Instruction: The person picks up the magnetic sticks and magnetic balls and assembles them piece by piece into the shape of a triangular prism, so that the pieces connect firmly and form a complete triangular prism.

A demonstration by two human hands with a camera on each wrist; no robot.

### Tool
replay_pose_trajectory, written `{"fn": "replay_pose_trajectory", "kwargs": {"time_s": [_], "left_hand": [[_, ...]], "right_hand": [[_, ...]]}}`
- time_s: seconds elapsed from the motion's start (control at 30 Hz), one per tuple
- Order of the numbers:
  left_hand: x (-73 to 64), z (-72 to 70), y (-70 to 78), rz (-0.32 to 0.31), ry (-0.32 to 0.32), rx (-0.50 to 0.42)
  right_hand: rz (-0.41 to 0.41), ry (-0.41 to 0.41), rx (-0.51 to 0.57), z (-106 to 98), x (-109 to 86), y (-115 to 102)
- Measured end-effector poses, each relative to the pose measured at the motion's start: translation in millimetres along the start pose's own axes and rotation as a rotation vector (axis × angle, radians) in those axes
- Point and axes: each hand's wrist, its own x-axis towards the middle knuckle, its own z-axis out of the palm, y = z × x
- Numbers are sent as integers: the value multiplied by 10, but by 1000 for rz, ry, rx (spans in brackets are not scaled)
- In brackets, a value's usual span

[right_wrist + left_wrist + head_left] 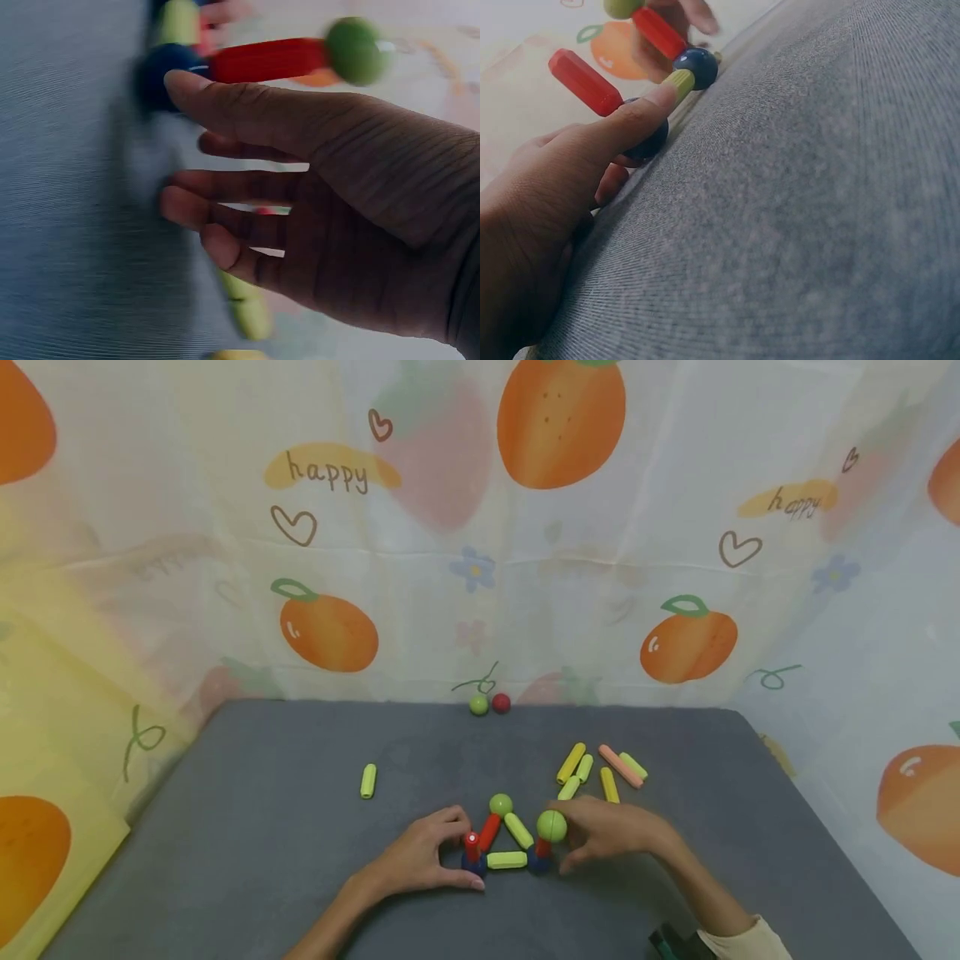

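Observation:
A triangle of rods and balls lies on the grey table before me. Its near side is a yellow-green rod (507,860) between a left blue ball (474,863) and a right blue ball (538,862). A green ball (501,805) forms the far corner. From the left blue ball rises a red rod (585,82) with a bare top; the right one bears a red rod (266,60) capped by another green ball (552,826). My left hand (420,853) grips the left blue ball between thumb and fingers. Beside the right blue ball, my right hand (611,828) has loosely bent fingers and holds nothing.
Several loose yellow, yellow-green and pink rods (621,767) lie beyond my right hand. A single yellow-green rod (368,782) lies at the left. At the table's far edge sit a green ball (478,705) and a red ball (501,703), before a printed curtain (435,593).

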Motion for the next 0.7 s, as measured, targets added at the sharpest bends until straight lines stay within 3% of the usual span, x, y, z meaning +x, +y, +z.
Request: {"fn": "replay_pose_trajectory", "kwargs": {"time_s": [0.1, 0.3, 0.4, 0.47, 0.53, 0.6, 0.7], "left_hand": [[3, 1, 3, 5, 1, 4], [18, -33, 8, -3, -14, -2], [91, -186, -14, -45, -160, -42], [197, -373, -45, -107, -274, -62], [361, -581, -85, -167, -339, -26], [572, -732, -139, -192, -303, 60], [919, -800, -244, -169, -139, 245]], "right_hand": [[-24, -21, 73, 127, 54, 103], [-70, 36, 145, 246, 123, 113], [-62, 28, 139, 242, 135, 95], [-57, 23, 132, 237, 143, 90], [-47, 22, 132, 237, 149, 92], [-43, 21, 134, 239, 153, 102], [-48, 14, 145, 246, 162, 110]]}}
